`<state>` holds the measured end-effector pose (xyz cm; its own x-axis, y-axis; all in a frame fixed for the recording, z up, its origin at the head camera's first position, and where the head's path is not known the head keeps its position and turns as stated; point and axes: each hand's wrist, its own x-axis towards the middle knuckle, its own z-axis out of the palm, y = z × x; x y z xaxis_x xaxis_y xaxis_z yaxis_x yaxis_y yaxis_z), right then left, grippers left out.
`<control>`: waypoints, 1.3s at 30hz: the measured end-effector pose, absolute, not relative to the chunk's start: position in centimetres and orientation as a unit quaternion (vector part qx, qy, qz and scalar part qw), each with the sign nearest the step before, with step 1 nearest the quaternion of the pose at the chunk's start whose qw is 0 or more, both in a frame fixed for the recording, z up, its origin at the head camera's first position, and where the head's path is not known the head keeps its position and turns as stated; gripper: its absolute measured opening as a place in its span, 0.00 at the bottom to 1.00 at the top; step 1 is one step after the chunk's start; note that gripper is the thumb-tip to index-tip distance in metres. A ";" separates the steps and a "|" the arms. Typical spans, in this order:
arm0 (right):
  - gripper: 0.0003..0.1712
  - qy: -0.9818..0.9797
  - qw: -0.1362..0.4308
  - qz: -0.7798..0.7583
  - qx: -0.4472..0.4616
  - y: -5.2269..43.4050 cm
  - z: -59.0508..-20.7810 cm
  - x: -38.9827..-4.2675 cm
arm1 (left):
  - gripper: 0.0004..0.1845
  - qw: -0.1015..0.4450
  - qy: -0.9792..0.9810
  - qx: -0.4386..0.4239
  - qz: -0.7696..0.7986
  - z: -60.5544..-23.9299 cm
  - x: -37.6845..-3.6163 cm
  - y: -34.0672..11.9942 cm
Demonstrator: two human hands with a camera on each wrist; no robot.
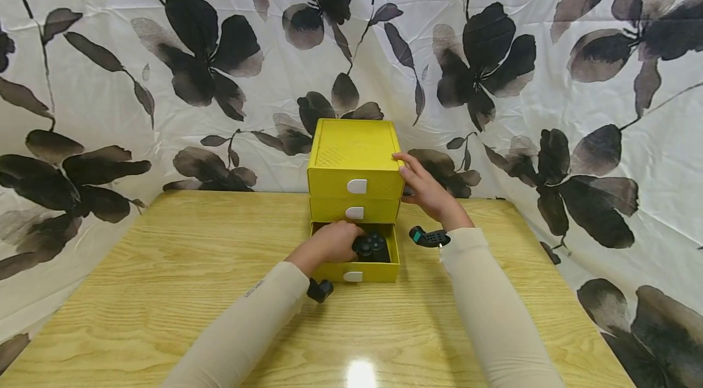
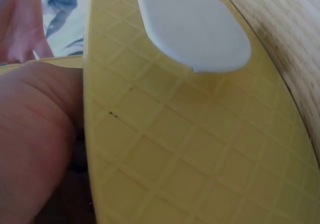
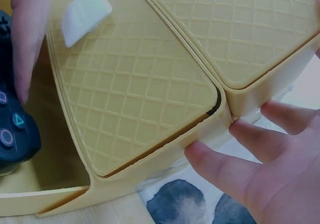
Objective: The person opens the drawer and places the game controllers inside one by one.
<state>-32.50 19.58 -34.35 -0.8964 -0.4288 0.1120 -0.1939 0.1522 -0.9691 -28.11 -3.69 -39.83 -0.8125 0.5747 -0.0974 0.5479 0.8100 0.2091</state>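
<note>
A yellow three-drawer box (image 1: 354, 150) stands on the table, its bottom drawer (image 1: 379, 272) pulled out. Inside that drawer lies a black game controller (image 1: 376, 246), its symbol buttons showing in the right wrist view. My left hand (image 1: 334, 243) reaches down into the drawer and grips the controller at its left part, covering that half; its fingertips are mostly hidden. In the left wrist view the drawer front with its white pull tab (image 2: 197, 31) hides much of this hand. My right hand (image 1: 431, 191) rests its spread fingers (image 3: 220, 166) against the box's right side.
The upper two drawers, with white tabs (image 1: 357, 186), are closed. Under the box is a light wooden table (image 1: 219, 241). A floral cloth (image 1: 384, 71) hangs behind and along the sides. Black wrist devices (image 1: 429, 237) sit at both wrists.
</note>
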 end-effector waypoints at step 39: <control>0.28 0.753 0.096 -0.618 -0.203 19.4 -34.3 -32.3 | 0.20 0.040 0.926 0.313 0.206 -39.6 -26.5 -5.8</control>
<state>-32.25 19.39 -34.30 -0.8992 -0.4245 0.1062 -0.1871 0.1534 -0.9703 -26.47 -5.80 -39.59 -0.8006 0.5967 0.0554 0.5640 0.7192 0.4058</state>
